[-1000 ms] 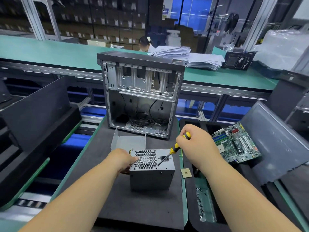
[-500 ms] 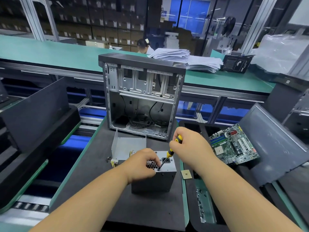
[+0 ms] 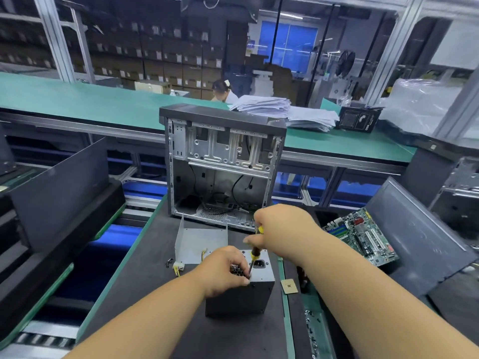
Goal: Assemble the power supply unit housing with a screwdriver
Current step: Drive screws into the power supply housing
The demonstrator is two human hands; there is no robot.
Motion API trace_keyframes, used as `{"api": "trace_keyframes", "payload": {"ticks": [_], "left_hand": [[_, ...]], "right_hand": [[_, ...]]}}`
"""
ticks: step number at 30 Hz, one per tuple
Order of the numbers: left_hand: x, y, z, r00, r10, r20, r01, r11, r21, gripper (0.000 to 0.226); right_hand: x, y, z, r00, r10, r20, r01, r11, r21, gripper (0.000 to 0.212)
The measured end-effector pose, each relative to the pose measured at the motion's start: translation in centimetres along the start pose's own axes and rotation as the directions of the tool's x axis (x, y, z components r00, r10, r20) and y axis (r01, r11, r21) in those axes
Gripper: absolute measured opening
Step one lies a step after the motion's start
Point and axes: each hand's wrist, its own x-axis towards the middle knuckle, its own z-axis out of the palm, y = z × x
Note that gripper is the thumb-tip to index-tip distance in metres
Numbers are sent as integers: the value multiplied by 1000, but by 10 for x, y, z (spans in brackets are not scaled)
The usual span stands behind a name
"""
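Driving a screw at the top face of the power supply unit (image 3: pixel 239 294), which stands on the dark desk (image 3: pixel 145 294) in front of the open computer case (image 3: pixel 223 164), I hold the screwdriver (image 3: pixel 253 257) in my right hand (image 3: pixel 282 229), its grip wrapped round the handle. My left hand (image 3: pixel 225 270) pinches at the tip, apparently steadying a screw that I cannot see. I judge fastening under way, not finished: a loose metal panel (image 3: pixel 201 243) lies just behind the unit.
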Motion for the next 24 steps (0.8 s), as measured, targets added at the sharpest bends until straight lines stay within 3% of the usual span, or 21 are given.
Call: {"api": "trace_keyframes", "payload": {"ticks": [4, 9, 12, 17, 22, 24], "left_hand": [[1, -1, 2, 1000, 6, -30, -7, 1000, -12, 21], [3, -4, 5, 999, -6, -49, 6, 1000, -4, 26], [3, -3, 4, 999, -4, -39, 4, 1000, -8, 25], [3, -4, 5, 999, -4, -47, 4, 1000, -2, 24], [4, -5, 6, 999, -9, -39, 10, 1000, 2, 29], [3, -5, 6, 999, -14, -38, 14, 1000, 3, 27]], "right_hand": [[0, -6, 9, 989, 141, -30, -143, 988, -50, 60], [-8, 1, 13, 998, 31, -55, -15, 962, 274, 16], [-9, 1, 14, 992, -26, -121, 53, 973, 225, 17], [-5, 2, 23, 981, 102, -164, -97, 994, 42, 25], [-13, 6, 22, 994, 39, -98, -6, 950, 311, 11], [-13, 7, 18, 994, 7, -113, 23, 963, 267, 19]]}}
